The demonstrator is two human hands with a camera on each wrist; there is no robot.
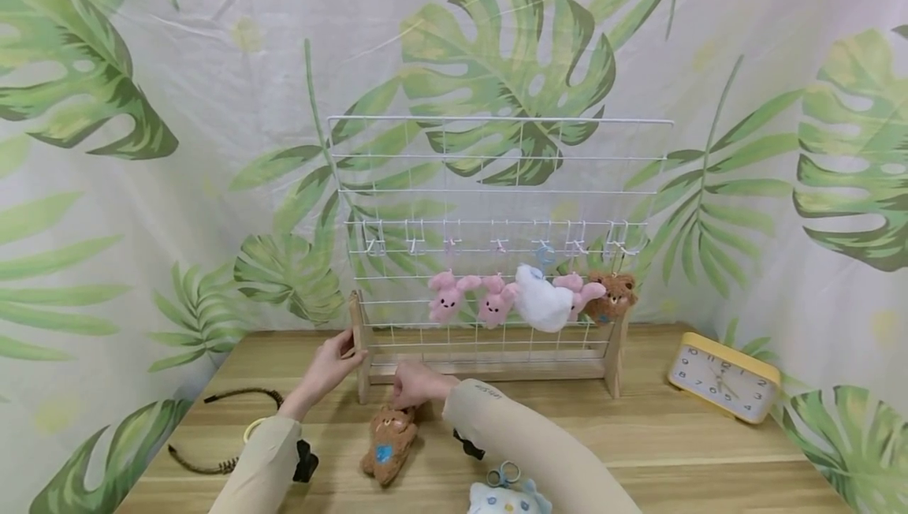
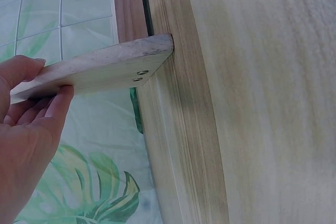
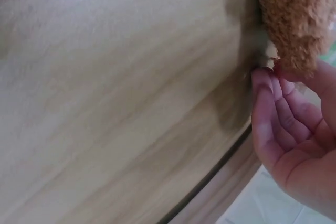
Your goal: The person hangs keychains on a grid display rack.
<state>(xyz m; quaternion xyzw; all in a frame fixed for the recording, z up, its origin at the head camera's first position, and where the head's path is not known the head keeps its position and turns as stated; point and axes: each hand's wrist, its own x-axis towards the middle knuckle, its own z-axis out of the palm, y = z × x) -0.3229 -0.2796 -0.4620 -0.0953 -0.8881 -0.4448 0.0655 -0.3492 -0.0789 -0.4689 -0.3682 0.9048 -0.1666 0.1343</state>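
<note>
My left hand (image 1: pixel 329 364) grips the left wooden leg (image 1: pixel 359 344) of a white wire grid rack (image 1: pixel 496 118), thumb on one face and fingers on the other in the left wrist view. Just right of that leg, my right hand (image 1: pixel 420 384) pinches the top of a brown plush bear charm (image 1: pixel 388 439) with a blue patch. The right wrist view shows the bear's fur (image 3: pixel 296 19) above the fingertips; its loop is mostly hidden. On the rack's hooks hang pink plush charms (image 1: pixel 448 297), a white plush (image 1: pixel 542 305) and another brown bear (image 1: pixel 615 295).
Left of my left forearm lie dark headbands (image 1: pixel 244 394) and a yellow ring (image 1: pixel 254 429). A white plush with a blue bow (image 1: pixel 507 498) lies at the front edge of view. A yellow clock (image 1: pixel 723 378) leans at the right. Several hooks (image 1: pixel 372 244) line the grid.
</note>
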